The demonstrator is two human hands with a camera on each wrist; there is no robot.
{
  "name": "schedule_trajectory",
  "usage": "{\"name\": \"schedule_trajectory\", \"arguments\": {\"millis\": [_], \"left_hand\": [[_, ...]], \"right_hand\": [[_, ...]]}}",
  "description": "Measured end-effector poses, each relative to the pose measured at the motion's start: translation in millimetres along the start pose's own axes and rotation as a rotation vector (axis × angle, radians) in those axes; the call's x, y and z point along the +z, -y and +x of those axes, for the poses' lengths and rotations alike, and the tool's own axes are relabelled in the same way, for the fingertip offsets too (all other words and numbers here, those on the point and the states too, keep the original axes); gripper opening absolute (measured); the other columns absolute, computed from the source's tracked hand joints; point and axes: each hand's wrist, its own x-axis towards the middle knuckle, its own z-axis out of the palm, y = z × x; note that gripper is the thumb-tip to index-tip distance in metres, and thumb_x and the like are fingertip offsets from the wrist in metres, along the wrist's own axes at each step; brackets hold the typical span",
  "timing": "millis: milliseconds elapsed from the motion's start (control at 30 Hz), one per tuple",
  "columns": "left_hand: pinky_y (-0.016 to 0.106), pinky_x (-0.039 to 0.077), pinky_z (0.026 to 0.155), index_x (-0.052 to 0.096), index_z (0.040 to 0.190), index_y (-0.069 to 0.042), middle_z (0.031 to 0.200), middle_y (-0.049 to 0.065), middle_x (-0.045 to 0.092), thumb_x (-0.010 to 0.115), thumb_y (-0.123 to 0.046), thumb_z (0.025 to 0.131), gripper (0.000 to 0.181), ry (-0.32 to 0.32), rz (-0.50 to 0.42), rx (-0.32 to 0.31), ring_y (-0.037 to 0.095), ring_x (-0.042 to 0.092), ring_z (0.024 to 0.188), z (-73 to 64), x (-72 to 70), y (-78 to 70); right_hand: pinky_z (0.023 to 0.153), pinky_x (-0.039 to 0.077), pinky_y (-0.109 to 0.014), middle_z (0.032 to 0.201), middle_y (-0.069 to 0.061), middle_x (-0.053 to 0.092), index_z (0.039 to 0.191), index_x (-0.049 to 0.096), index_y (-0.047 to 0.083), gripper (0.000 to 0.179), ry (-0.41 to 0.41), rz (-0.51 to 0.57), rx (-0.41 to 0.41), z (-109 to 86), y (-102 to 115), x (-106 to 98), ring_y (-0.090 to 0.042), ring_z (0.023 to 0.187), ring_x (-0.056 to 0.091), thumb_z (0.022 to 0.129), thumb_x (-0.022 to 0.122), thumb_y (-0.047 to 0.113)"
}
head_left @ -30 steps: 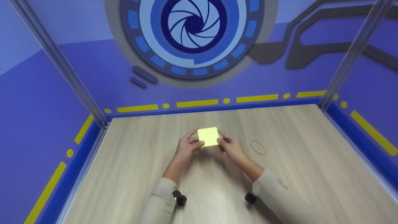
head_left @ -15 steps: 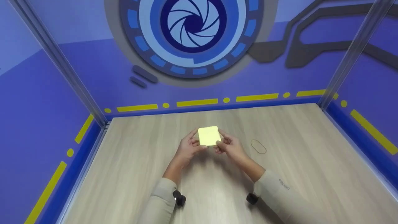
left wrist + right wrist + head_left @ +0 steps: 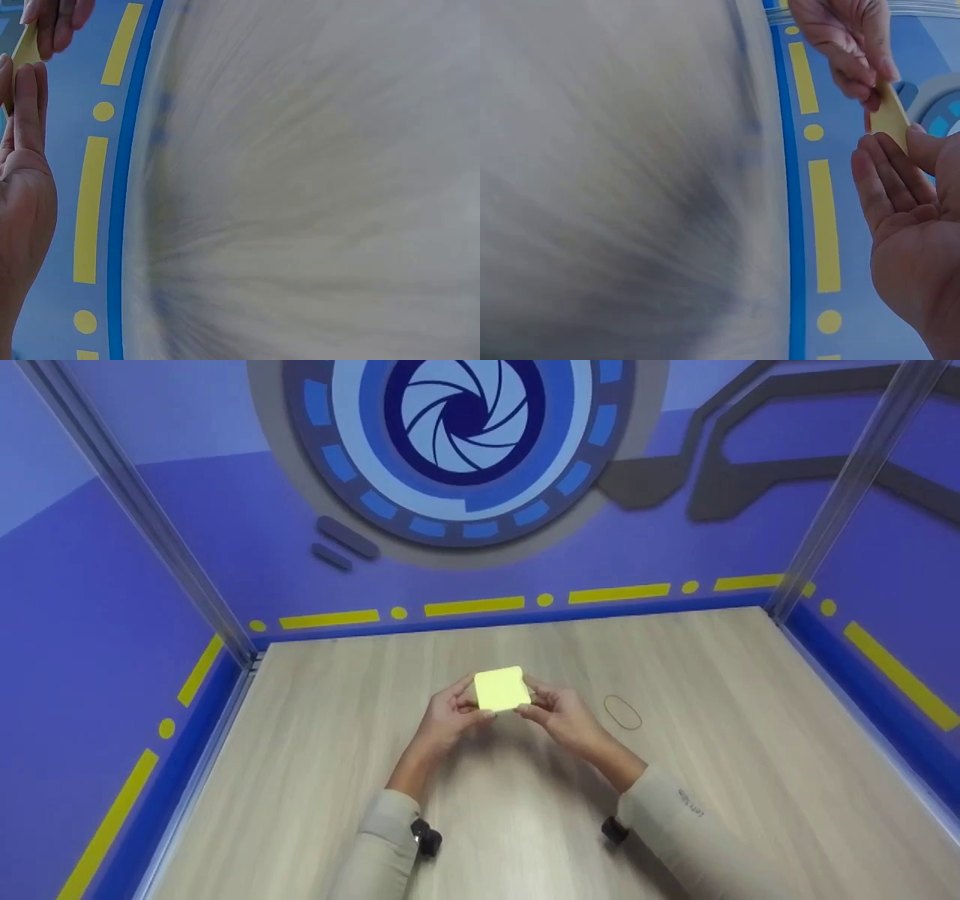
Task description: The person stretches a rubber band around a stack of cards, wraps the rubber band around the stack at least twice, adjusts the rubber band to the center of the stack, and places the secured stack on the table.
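Yellow sticky-note pad [image 3: 502, 689] pinched between left hand [image 3: 448, 718] and right hand [image 3: 564, 715], above wooden table [image 3: 315, 780]; rubber band [image 3: 622, 712] beside.

Purple walls [image 3: 225, 532], pale wooden tabletop [image 3: 525, 810]

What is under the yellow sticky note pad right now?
The yellow sticky note pad is held above the wooden table by the left hand and right hand. Its underside is hidden.
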Motion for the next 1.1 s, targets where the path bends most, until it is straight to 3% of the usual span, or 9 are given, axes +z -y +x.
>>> {"name": "schedule_trajectory", "arguments": {"millis": [133, 200, 400, 667, 767, 967, 1100], "left_hand": [[0.026, 0.058, 0.091, 0.028, 0.157, -0.01, 0.137, 0.01, 0.064, 0.078, -0.015, 0.085, 0.088, 0.011, 0.0, 0.017, 0.017, 0.068, 0.112, -2.3, -0.9, -1.6], [0.025, 0.058, 0.091, 0.026, 0.157, -0.008, 0.138, 0.012, 0.063, 0.077, -0.012, 0.086, 0.088, 0.009, 0.007, 0.027, 0.016, 0.068, 0.112, -2.4, 0.0, -3.0], [0.026, 0.059, 0.089, 0.025, 0.157, -0.009, 0.123, 0.015, 0.068, 0.074, -0.003, 0.086, 0.087, -0.03, 0.047, 0.039, 0.017, 0.067, 0.106, -0.6, 3.4, -6.6], [0.04, 0.06, 0.091, 0.027, 0.156, -0.01, 0.113, 0.014, 0.069, 0.071, -0.017, 0.092, 0.078, -0.066, -0.018, 0.034, 0.016, 0.069, 0.098, 1.3, 5.0, -8.1], [0.046, 0.059, 0.091, 0.03, 0.155, -0.007, 0.109, 0.018, 0.069, 0.069, -0.016, 0.093, 0.074, -0.076, -0.044, 0.053, 0.016, 0.07, 0.093, 2.2, 6.1, -9.3], [0.033, 0.06, 0.091, 0.027, 0.157, -0.008, 0.119, 0.018, 0.069, 0.072, -0.011, 0.09, 0.08, -0.061, -0.06, 0.03, 0.015, 0.07, 0.101, 0.6, 6.9, -10.0], [0.028, 0.059, 0.092, 0.023, 0.158, -0.01, 0.124, 0.018, 0.067, 0.072, -0.011, 0.09, 0.084, -0.049, -0.065, 0.022, 0.016, 0.07, 0.105, -0.3, 7.0, -8.7]], "right_hand": [[0.086, 0.056, -0.018, 0.147, -0.005, 0.053, 0.149, 0.042, 0.01, 0.062, -0.016, -0.091, -0.046, -0.6, -3.9, 2.2, -0.015, 0.12, 0.065, 0.094, 0.069, 0.023], [0.089, 0.056, -0.02, 0.148, -0.006, 0.052, 0.149, 0.042, 0.01, 0.062, -0.021, -0.102, -0.058, -0.8, -5.1, 2.6, -0.015, 0.121, 0.064, 0.095, 0.068, 0.022], [0.095, 0.056, -0.026, 0.128, -0.012, 0.068, 0.152, 0.04, 0.009, 0.064, -0.027, 0.018, -0.075, 1.1, -6.2, 4.6, -0.02, 0.119, 0.066, 0.095, 0.067, 0.019], [0.093, 0.058, -0.027, 0.126, -0.018, 0.068, 0.151, 0.04, 0.007, 0.061, -0.027, 0.129, -0.06, 1.6, -4.9, 7.8, -0.027, 0.115, 0.068, 0.096, 0.064, 0.012], [0.092, 0.058, -0.027, 0.127, -0.019, 0.068, 0.151, 0.04, 0.007, 0.061, -0.033, 0.154, -0.052, 0.7, -3.1, 8.8, -0.029, 0.114, 0.069, 0.096, 0.064, 0.011], [0.091, 0.058, -0.026, 0.126, -0.017, 0.069, 0.152, 0.04, 0.009, 0.063, -0.051, 0.139, -0.06, -1.0, -3.8, 10.4, -0.025, 0.112, 0.07, 0.095, 0.066, 0.013], [0.091, 0.058, -0.026, 0.122, -0.017, 0.07, 0.152, 0.04, 0.011, 0.063, -0.057, 0.117, -0.064, -2.7, -6.4, 10.5, -0.03, 0.111, 0.07, 0.095, 0.066, 0.014]]}}
